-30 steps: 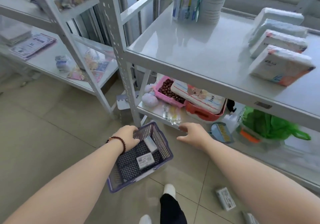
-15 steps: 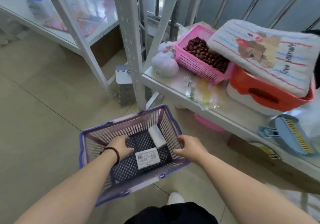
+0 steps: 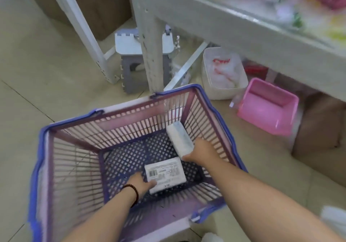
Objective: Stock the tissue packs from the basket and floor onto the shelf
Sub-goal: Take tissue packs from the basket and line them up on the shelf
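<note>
A purple shopping basket (image 3: 78, 153) stands on the floor below me. Two white tissue packs lie inside. One pack (image 3: 165, 174) rests flat on the basket bottom, label and barcode up. My left hand (image 3: 141, 184), with a bead bracelet at the wrist, touches its near left corner with fingers on the edge. The other pack (image 3: 178, 139) leans against the basket's right wall. My right hand (image 3: 201, 151) closes around its lower end. The shelf (image 3: 234, 26) runs across the top right, blurred.
A shelf post (image 3: 151, 54) stands just beyond the basket. Behind it is a small grey folding stool (image 3: 131, 54). Under the shelf sit a white bin with plastic bags (image 3: 222, 73) and a pink tub (image 3: 267, 106). A white object (image 3: 335, 221) lies at the right edge.
The view has dropped closer to the basket. Both hands moved from the basket's rim down inside, the left onto the flat pack and the right onto the leaning pack.
</note>
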